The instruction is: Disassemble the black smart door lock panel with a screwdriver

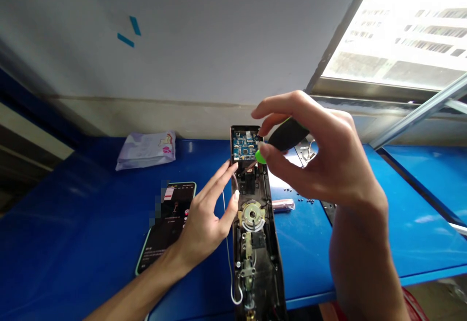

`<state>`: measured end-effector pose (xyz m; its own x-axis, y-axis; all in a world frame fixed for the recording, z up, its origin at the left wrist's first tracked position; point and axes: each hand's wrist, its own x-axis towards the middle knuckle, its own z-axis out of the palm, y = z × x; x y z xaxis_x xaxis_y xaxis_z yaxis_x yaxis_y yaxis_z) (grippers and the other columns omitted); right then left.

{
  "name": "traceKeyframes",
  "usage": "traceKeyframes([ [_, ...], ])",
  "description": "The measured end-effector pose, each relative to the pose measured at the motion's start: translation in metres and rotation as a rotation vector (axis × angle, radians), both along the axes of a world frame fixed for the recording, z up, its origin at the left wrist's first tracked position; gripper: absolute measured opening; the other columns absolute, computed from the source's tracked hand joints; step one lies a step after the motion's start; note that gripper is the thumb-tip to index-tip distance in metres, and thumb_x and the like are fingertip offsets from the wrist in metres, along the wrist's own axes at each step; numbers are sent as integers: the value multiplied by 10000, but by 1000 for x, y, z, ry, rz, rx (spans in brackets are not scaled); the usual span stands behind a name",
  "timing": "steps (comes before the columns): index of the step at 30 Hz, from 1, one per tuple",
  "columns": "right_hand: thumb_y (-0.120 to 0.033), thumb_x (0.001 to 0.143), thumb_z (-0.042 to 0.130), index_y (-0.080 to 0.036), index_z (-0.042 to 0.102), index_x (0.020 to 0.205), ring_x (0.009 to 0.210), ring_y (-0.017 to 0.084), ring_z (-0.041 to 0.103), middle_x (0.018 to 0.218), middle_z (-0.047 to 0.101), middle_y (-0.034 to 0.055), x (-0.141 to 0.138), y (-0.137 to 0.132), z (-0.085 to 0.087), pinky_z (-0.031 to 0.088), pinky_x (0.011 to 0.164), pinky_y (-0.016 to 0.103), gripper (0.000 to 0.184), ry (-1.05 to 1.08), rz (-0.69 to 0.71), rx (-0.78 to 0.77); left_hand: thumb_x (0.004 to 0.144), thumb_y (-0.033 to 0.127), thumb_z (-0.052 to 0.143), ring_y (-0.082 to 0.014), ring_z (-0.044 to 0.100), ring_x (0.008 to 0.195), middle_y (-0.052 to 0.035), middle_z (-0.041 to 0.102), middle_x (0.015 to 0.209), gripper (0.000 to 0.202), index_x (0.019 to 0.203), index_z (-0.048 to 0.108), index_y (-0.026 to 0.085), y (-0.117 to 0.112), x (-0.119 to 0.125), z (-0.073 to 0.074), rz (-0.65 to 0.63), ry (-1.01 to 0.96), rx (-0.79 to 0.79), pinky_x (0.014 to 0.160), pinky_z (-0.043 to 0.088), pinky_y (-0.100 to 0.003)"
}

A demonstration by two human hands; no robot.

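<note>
A long black door-lock body (255,243) lies open on the blue table (91,223), with a blue circuit board (245,146) at its far end and a round metal part (251,215) in the middle. My right hand (321,160) is closed round a screwdriver (284,136) with a black and green handle, its tip pointing down into the lock just below the board. My left hand (207,214) rests against the lock's left edge, fingers stretched out and thumb touching the casing. A thin white wire (229,262) runs along that edge.
A phone (166,223) with its screen lit lies left of the lock, partly under my left hand. A pale packet (146,150) sits at the back by the wall. Small screws (304,198) and a metal plate (308,151) lie to the right. A window (401,29) is at upper right.
</note>
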<state>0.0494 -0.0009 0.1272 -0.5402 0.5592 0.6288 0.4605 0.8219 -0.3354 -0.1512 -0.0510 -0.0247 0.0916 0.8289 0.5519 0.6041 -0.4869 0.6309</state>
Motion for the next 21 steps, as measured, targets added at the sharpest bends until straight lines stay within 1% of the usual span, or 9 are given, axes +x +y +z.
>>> traceKeyframes([
  [2, -247, 930, 717, -267, 661, 1110, 717, 150, 675, 907, 739, 2, 0, 1, 0, 604, 682, 311, 190, -6, -18, 18, 1001, 230, 580, -259, 555, 1448, -62, 562, 1581, 530, 1528, 529, 241, 0, 0, 0, 0, -2, 1, 1236, 458, -453],
  [3, -260, 945, 710, -267, 666, 1096, 704, 142, 668, 895, 739, -2, 0, 1, 0, 598, 676, 301, 157, -6, -19, 22, 1001, 227, 579, -258, 551, 1451, -60, 558, 1584, 530, 1528, 528, 241, 0, 0, 0, -2, -2, 0, 1239, 456, -450],
  [4, -241, 953, 694, -265, 666, 1098, 707, 138, 668, 897, 740, -3, -1, 1, 0, 596, 685, 297, 150, -3, -16, 23, 1002, 224, 577, -257, 549, 1453, -59, 556, 1586, 531, 1530, 525, 239, -1, 0, 0, -3, 0, -3, 1241, 453, -449],
  [6, -144, 920, 663, -260, 647, 1145, 758, 145, 679, 940, 739, 2, -1, 1, 0, 600, 738, 307, 253, 8, -9, 10, 1005, 224, 573, -253, 556, 1448, -65, 562, 1581, 525, 1528, 523, 232, -1, 0, 0, -4, 4, -6, 1238, 458, -449],
  [9, -45, 804, 642, -261, 608, 1193, 828, 174, 688, 990, 723, 10, -1, -1, 1, 609, 783, 340, 446, 24, -2, -31, 1010, 232, 575, -248, 571, 1433, -72, 578, 1567, 510, 1517, 530, 231, 0, 0, 1, -1, 4, -6, 1228, 471, -445],
  [13, -38, 764, 643, -291, 609, 1161, 854, 212, 702, 999, 707, 15, 2, -1, 3, 621, 753, 378, 472, 81, -17, -76, 1010, 246, 593, -249, 565, 1436, -72, 569, 1572, 501, 1507, 531, 249, 1, 0, 2, 1, 5, 7, 1232, 465, -448],
  [16, -40, 748, 654, -303, 626, 1110, 893, 234, 717, 972, 696, 6, 6, -1, 5, 612, 704, 385, 448, 169, 14, -66, 1004, 260, 623, -259, 570, 1418, -92, 558, 1561, 471, 1471, 557, 252, 0, 0, 3, 24, 17, 30, 1210, 483, -454],
  [19, -51, 757, 668, -309, 649, 1073, 829, 217, 713, 929, 698, 3, 10, 0, 8, 592, 645, 378, 408, 241, 56, -60, 991, 285, 664, -260, 609, 1322, -109, 610, 1425, 435, 1419, 596, 248, -1, -2, 2, 56, 29, 68, 1136, 533, -444],
  [21, -82, 771, 681, -319, 665, 1075, 783, 207, 708, 947, 708, 6, 11, 0, 9, 593, 626, 381, 386, 271, 70, -85, 985, 300, 687, -250, 624, 1231, -97, 632, 1307, 399, 1376, 626, 252, -1, -4, 2, 49, 36, 108, 1085, 551, -437],
])
